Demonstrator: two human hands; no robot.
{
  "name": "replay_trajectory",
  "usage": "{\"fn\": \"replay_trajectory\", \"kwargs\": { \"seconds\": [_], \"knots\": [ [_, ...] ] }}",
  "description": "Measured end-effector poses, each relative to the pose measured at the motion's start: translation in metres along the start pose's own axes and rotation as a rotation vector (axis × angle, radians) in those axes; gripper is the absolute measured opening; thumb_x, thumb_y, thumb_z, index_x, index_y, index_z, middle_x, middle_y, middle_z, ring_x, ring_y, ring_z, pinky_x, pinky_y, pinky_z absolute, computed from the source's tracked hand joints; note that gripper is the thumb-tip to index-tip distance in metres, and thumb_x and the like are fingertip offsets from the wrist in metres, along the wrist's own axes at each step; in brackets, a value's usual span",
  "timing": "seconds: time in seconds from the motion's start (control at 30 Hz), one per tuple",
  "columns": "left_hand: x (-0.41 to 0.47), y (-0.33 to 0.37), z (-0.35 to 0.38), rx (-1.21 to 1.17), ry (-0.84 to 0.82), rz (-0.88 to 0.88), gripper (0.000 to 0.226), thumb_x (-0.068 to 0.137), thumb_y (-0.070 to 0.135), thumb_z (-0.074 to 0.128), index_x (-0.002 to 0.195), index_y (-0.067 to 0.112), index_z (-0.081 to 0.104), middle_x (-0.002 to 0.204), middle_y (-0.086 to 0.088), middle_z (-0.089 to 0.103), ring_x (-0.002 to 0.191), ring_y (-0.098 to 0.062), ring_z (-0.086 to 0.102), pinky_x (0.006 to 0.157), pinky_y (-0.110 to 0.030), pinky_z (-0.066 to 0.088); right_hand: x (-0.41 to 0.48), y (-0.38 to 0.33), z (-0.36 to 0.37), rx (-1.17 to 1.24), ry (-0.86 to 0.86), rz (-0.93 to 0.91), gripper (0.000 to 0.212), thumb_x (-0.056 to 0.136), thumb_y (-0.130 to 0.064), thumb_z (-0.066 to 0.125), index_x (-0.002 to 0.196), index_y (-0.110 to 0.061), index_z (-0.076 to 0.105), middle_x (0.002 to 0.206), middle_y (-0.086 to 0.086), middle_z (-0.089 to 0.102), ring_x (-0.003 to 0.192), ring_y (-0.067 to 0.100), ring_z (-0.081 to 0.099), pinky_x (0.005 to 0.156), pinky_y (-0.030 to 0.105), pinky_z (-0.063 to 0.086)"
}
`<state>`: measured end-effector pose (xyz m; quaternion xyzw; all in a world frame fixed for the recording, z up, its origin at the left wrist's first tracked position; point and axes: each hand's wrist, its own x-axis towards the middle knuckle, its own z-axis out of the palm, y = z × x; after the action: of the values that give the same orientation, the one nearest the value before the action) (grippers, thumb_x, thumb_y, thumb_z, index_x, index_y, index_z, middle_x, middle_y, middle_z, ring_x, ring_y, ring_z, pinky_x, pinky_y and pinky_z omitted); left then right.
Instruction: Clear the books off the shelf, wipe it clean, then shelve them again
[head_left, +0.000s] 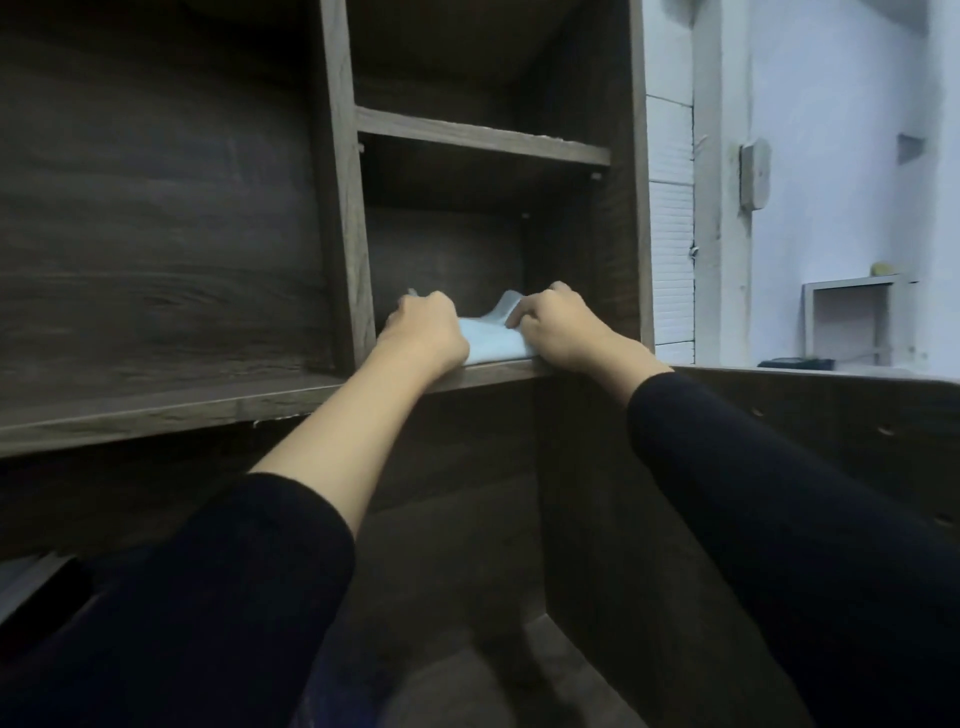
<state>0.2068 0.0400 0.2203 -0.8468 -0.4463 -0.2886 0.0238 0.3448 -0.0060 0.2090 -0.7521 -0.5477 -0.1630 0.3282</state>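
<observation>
Head view. A pale blue cloth (491, 340) is noted on the shelf (498, 373), at the front edge of the narrow compartment bounded by the upright divider (345, 208) and the right side panel (623, 208). The cloth is bunched. Its long axis lies left to right, parallel to the shelf's front edge.

The left grip (427, 326) is clenched round the cloth's left end, and a corner of fabric shows past the knuckles. The right grip (558, 325) is pinched on the right end, where the fabric is raised into a peak. The cloth is thus spanned between the two grips, and neither is nearer to it.

The left grip sits close to the divider and the right grip close to the side panel, so little sideways travel is judged available. The rest of the board lies behind the cloth, toward the back panel, so a front-to-back stroke is judged the likely next move.

No books are seen in this compartment or the one above. The shelf is taken as cleared, with wiping in hand and reshelving not yet done.
</observation>
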Motion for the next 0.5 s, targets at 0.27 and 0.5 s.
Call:
{"fn": "replay_trajectory", "kwargs": {
  "seconds": [0.27,0.5],
  "knots": [
    [0.006,0.004,-0.005,0.259,-0.164,-0.017,0.045,0.097,0.022,0.035,0.137,0.004,0.041,0.141,-0.02,0.041,0.125,-0.035,0.044,0.098,-0.036,0.038,0.01,0.002,-0.008,0.03,-0.122,0.064,0.033,0.096,-0.01,0.043,0.117,-0.013,0.068,0.131,0.011,0.058,0.119,0.028,0.051,0.085,0.026,0.036],
    [0.004,0.004,-0.006,0.403,-0.235,-0.026,0.053,0.098,0.025,0.027,0.147,0.007,0.024,0.152,-0.024,0.014,0.139,-0.04,0.014,0.111,-0.047,0.021,0.013,0.011,-0.008,0.038,-0.133,0.158,0.035,0.096,-0.026,0.049,0.12,-0.006,0.063,0.123,0.015,0.059,0.112,0.03,0.054,0.084,0.032,0.04]
  ]
}}
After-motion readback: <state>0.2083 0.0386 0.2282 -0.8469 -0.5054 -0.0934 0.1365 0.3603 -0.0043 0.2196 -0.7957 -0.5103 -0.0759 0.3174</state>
